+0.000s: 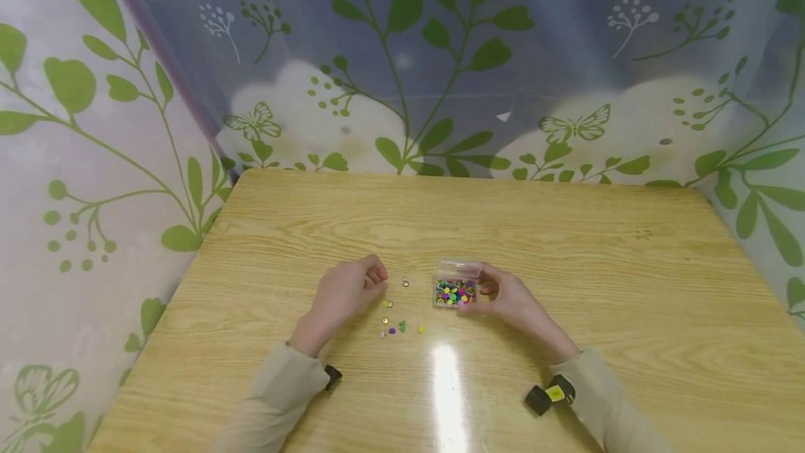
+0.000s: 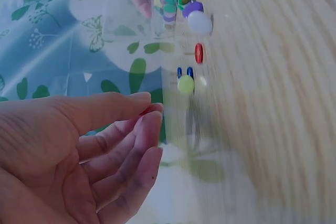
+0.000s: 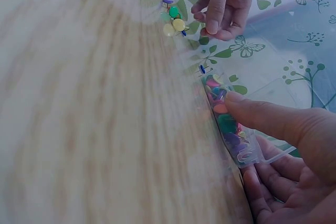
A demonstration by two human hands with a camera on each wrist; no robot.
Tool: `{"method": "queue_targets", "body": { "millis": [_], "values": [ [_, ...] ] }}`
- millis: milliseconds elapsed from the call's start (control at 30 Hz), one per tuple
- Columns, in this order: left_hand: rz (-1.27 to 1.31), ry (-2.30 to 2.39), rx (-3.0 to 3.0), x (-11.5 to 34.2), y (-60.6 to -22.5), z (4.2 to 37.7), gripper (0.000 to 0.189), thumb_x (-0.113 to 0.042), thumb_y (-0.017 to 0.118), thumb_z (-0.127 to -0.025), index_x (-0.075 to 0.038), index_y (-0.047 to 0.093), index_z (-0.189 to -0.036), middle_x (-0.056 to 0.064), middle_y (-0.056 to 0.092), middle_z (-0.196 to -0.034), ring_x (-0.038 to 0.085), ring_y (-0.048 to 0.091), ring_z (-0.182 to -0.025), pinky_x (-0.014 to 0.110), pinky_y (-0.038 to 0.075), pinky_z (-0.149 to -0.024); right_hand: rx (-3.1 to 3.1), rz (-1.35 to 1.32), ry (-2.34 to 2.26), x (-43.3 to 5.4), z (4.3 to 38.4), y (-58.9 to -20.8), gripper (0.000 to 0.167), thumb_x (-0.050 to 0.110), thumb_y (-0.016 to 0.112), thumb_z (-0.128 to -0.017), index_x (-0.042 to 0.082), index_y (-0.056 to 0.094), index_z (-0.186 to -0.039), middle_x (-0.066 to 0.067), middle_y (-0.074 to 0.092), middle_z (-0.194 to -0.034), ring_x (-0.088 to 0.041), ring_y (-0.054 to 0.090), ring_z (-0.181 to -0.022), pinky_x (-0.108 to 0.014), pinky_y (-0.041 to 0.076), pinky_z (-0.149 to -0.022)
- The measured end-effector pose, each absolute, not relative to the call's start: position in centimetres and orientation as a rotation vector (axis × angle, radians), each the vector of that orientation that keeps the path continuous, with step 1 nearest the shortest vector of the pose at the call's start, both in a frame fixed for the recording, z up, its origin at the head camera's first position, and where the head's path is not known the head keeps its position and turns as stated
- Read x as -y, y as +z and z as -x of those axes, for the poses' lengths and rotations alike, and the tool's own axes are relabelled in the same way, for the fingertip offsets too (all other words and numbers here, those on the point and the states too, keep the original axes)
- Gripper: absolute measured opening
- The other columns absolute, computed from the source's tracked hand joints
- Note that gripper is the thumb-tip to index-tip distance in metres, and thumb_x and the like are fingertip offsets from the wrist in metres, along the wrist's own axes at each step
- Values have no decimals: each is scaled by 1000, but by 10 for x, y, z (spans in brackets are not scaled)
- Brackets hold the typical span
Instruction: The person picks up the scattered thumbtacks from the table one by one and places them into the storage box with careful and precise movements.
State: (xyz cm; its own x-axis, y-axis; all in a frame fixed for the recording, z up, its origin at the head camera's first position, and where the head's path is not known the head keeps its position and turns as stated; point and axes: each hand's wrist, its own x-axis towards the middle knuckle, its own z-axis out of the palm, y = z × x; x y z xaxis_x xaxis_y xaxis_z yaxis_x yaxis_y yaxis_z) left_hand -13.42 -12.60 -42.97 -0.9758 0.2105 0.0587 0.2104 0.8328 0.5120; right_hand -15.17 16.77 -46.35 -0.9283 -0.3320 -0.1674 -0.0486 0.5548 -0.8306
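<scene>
A small clear plastic box full of colourful thumbtacks stands on the table with its hinged lid raised. My right hand grips the box at its right side, thumb on the near wall. To the left of the box, my left hand hovers just above the table, thumb and index fingertips close together and the other fingers loosely bent. Whether a thumbtack lies between those fingertips is unclear. Several loose thumbtacks lie between the hands, among them a green one, a purple one and a yellow one.
The wooden table reaches back to a curtain printed with leaves and butterflies. Dark straps sit at both sleeve cuffs. A bright light reflection lies on the near tabletop.
</scene>
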Motion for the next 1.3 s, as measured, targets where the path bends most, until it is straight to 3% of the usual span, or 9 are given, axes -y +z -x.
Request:
{"method": "queue_targets", "body": {
  "millis": [167, 400, 667, 967, 1300],
  "values": [
    [-384, 868, -2973, 115, -427, 135, 7, -17, 79, -89, -20, 72, -89, -7, 73, -87, 10, 66, -76, 29, 53, -69, -2496, 324, -1314, -168, 151, -464, 73, 28, 92, -74, 17, 60, -139, -14, 63, -129, -26, 59, -106, -37, 50, -89],
    [-574, 861, -2967, 90, -420, 137, 4, -24, 77, -90, -20, 77, -91, -9, 74, -84, 7, 66, -73, 23, 51, -64, -2477, 323, -1331, -168, 152, -466, 72, 27, 91, -75, 16, 60, -139, -15, 62, -129, -28, 59, -105, -36, 49, -88],
    [-701, 909, -2920, 65, -416, 138, 7, -21, 77, -91, -19, 79, -97, -7, 75, -87, 7, 67, -73, 20, 50, -63, -2457, 305, -1344, -167, 151, -466, 71, 26, 91, -75, 17, 60, -139, -13, 61, -132, -29, 58, -109, -40, 49, -92],
    [-670, 917, -2911, 63, -417, 139, 11, -26, 72, -95, -19, 79, -99, -7, 75, -90, 6, 66, -72, 19, 50, -62, -2457, 301, -1344, -168, 152, -467, 72, 27, 91, -75, 18, 60, -139, -13, 61, -131, -29, 58, -108, -39, 49, -90],
    [-491, 837, -2954, 97, -411, 142, 6, -23, 73, -95, -20, 78, -95, -7, 74, -89, 9, 66, -74, 23, 51, -63, -2480, 303, -1323, -169, 152, -465, 72, 28, 92, -74, 18, 61, -138, -14, 62, -129, -29, 59, -109, -43, 50, -93]
  ]
}}
